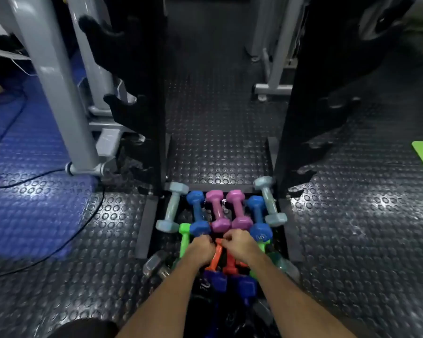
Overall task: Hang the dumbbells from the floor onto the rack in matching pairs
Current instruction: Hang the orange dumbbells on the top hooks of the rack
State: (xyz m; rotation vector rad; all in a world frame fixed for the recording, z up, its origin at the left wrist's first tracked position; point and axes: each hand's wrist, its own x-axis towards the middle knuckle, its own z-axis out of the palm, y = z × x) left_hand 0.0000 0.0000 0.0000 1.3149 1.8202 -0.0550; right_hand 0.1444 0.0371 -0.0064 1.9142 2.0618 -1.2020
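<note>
Both hands reached down among the dumbbells lying on the floor at the foot of the rack [288, 132]. The left hand [202, 251] and the right hand [241, 243] each curled around an orange dumbbell [216, 256]. Just beyond the knuckles lay two pink dumbbells [219, 211], flanked by blue dumbbells [197, 213].

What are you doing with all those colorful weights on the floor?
A person is sorting dumbbells. Both hands, left hand and right hand, are reaching onto the orange dumbbells. The pink pair, blue ones and pale ones lie side by side on the floor. The black rack holds none that show.
</note>
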